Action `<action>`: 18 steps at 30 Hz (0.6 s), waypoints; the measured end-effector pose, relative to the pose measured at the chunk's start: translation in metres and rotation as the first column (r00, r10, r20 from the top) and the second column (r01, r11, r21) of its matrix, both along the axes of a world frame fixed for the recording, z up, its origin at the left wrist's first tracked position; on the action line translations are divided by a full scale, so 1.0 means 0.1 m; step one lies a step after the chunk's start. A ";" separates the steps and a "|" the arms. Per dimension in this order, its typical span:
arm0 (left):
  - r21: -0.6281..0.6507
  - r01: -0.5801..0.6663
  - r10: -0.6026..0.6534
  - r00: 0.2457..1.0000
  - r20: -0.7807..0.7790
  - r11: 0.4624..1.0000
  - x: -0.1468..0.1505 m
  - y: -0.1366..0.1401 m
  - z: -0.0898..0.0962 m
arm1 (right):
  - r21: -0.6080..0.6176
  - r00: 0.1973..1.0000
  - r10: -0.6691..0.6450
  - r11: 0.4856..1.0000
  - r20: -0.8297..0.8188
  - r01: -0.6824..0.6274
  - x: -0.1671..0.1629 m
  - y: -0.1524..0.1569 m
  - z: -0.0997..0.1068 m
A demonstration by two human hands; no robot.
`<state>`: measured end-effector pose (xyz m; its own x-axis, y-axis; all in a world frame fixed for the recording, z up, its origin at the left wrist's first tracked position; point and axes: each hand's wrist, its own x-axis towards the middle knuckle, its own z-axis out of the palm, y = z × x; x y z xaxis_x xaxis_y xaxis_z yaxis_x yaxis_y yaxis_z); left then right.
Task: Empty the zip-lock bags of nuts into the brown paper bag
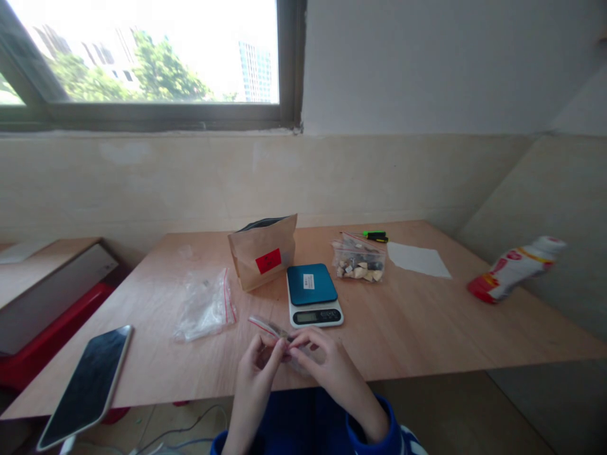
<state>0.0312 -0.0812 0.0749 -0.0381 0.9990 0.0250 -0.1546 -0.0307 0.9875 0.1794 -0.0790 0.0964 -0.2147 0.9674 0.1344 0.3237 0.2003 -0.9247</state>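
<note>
Near the table's front edge, my left hand (258,370) and my right hand (327,366) meet, both pinching the top of a small clear zip bag (266,325) with a red seal line. Something small and brownish shows inside the bag, mostly hidden by my fingers. Just beyond my hands stands a kitchen scale (315,294) with a blue plate, a white body and a dark display; nothing lies on its plate. Behind it to the left, a brown paper pouch (258,256) with a red label stands upright, its top gaping.
Empty clear zip bags (203,309) lie left, a tablet (90,385) at the front left corner. Filled zip bags (360,262), green-black screwdrivers (374,236) and white paper (417,259) are right of the scale. A red-white bottle (515,268) stands far right.
</note>
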 end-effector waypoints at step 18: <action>0.118 0.059 -0.022 0.956 -0.291 0.991 -0.03 -0.07 0.12 | 0.045 0.980 -0.168 0.984 -0.102 0.174 0.02 -0.01 0.00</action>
